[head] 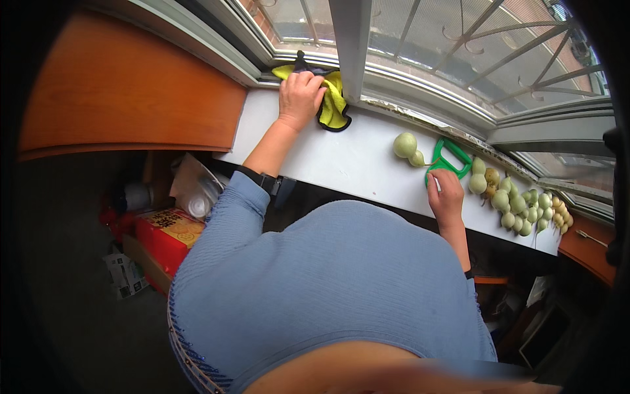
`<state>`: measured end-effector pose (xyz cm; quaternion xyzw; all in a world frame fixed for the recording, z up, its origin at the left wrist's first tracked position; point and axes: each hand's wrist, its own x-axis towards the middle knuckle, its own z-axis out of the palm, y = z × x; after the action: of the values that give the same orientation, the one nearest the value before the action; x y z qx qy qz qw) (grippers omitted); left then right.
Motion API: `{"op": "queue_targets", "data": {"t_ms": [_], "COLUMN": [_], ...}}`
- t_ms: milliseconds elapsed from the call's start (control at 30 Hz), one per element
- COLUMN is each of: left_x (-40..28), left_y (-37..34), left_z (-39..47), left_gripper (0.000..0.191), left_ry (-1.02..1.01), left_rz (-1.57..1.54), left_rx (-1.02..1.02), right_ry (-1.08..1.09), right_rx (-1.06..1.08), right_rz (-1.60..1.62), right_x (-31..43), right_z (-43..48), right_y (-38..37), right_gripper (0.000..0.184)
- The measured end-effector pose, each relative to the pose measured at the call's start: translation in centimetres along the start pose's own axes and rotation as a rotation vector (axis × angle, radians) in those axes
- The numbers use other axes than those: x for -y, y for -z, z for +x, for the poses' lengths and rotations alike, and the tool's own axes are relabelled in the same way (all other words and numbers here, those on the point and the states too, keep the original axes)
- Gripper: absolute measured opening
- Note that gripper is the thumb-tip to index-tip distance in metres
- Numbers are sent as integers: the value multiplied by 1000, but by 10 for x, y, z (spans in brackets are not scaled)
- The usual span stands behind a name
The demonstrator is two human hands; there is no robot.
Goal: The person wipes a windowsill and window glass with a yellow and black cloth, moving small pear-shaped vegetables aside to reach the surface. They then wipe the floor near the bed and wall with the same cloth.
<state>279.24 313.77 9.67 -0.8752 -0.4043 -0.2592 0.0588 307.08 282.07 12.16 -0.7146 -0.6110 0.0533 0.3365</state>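
Observation:
My left hand (299, 98) grips a yellow cloth with black edging (334, 106) at the window track. Part of the cloth is pushed into the corner of the frame, and a loose fold hangs onto the white sill (325, 152). Farther right, my right hand (447, 194) is at the near end of a green plastic tool with a looped handle (452, 156). Its curled fingers cover that end, so I cannot tell whether they hold it or only rest there. A pale green gourd (405, 145) lies just left of the tool, its stem reaching towards the handle.
Several green and yellowish gourds (521, 204) cluster along the right of the sill. A window post (350, 49) rises beside the cloth, and a wooden panel (133, 83) borders the left. Below it sit a red box (157, 244) and a plastic-wrapped item (197, 192).

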Motion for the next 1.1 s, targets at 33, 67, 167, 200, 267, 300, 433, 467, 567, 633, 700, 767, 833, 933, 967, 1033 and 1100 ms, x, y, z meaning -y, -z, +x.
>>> {"op": "queue_targets", "data": {"t_ms": [33,67,167,200,267,300,433,467,567,633,700,767,833,933,967,1033,1100], "left_x": [3,5,11,14,19,21,22,19,11,9,13,18,22,28,29,30,31], "left_y": [2,3,8,8,6,5,1,2,8,12,11,5,-4,-17,-19,-20,-18], "left_z": [-3,-3,8,14,24,28,32,34,38,49,67,79,86,90,88,82,75], "left_gripper": [33,34,29,25,17,13,16,16,14,13,13,19,25,36,39,40,39], "left_ry": [-35,-97,-212,-231,-297,-215,342,269,38,-154,-243,-311,-264,-193,-369,-87,-86], "left_rz": [-62,-73,-126,-95,-18,-72,-576,-526,-411,-407,-483,-528,-521,-590,-450,-640,-741], "left_rx": [-74,-65,-43,-30,58,-14,-147,23,338,130,27,265,402,625,551,773,720], "right_ry": [0,-21,8,-7,-33,-13,-24,-62,-29,-54,-45,-51,-43,-31,-13,-29,-38], "right_rx": [-6,-4,-22,-4,20,-6,-4,-12,54,14,-18,-15,-8,-88,-76,-55,-53], "right_rz": [2,14,22,7,23,9,3,19,13,4,-1,0,-15,12,2,16,30], "right_x": [1,2,2,1,-1,-2,-5,-6,-7,-9,-12,-16,-19,-23,-25,-27,-28], "right_z": [1,1,2,3,2,1,-3,-3,-3,0,5,11,16,18,18,14,8], "right_y": [-1,-1,-1,-1,-1,-2,-5,-6,-7,-8,-8,-10,-13,-22,-25,-30,-34], "right_gripper": [8,8,9,9,9,9,9,8,8,7,7,7,9,11,11,11,10]}}
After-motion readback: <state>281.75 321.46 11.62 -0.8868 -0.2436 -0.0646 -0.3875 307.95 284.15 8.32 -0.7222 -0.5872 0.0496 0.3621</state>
